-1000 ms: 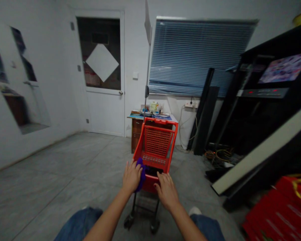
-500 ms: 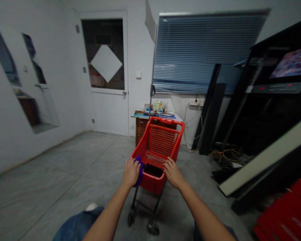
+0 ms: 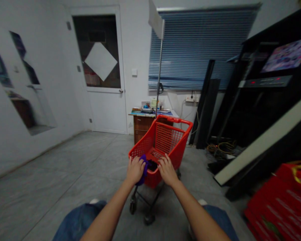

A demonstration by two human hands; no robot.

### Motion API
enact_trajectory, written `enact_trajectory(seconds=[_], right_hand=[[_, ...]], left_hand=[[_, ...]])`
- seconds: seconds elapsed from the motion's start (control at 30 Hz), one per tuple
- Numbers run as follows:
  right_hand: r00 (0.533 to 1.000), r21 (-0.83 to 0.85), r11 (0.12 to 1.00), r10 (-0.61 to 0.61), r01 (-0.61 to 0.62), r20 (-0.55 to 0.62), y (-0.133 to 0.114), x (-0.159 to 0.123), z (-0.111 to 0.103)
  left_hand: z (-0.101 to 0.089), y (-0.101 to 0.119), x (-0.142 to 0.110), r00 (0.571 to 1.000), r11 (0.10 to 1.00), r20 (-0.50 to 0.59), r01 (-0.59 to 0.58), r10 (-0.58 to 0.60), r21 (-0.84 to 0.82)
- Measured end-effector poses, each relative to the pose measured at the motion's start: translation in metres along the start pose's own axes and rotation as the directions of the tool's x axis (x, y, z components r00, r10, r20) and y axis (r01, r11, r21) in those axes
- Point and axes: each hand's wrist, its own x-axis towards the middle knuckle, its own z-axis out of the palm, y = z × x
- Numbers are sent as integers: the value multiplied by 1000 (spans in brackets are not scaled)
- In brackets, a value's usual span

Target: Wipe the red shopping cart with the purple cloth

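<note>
Hands [image 3: 135, 170] on red cart [image 3: 180, 144], purple cloth [image 3: 142, 178] (under the left), desk [image 3: 141, 124] behind

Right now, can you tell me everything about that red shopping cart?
The red shopping cart looks plastic, with slotted basket walls, a handle across its far end, and a dark frame on wheels. It stands upright on the floor, angled, before the brown desk. A pole with a white panel rises beside its handle. The left hand holds a purple cloth against its near rim; the right hand touches that rim.
</note>
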Motion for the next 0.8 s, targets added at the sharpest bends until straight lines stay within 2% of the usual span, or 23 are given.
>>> enact_trajectory(seconds=[0.1,0.17,0.27,0.37,0.43,0.5,0.57,0.7,0.8], right_hand=[[999,4,999,42,-42,-22,-8,-4,2],[998,2,998,64,-64,-26,-13,-5,4],[995,-8,996,91,-91,-27,-16,-7,6],[994,-21,994,109,-110,-11,-15,-9,3],[992,-29,991,127,-127,7,-14,-11,2],[988,-43,988,150,-149,25,-14,-10,1],[983,-65,983,174,-171,53,-16,-6,0],[973,-93,980,185,-174,134,-21,10,1],[971,-101,983,171,-156,167,-22,25,2]], left_hand=[[-7,-30,15,999,999,37,32,-32,-3],[-8,-29,18,997,998,42,59,-60,11],[-4,-2,7,998,998,16,61,-62,33],[1,29,-10,1000,1000,-20,-14,14,-4],[3,36,-14,997,997,-31,-74,73,-36],[4,27,-8,993,992,-12,-118,118,-41],[3,6,7,994,994,25,-105,105,-16],[1,-38,41,995,998,86,52,-54,31],[5,-39,52,987,991,95,125,-130,51]])
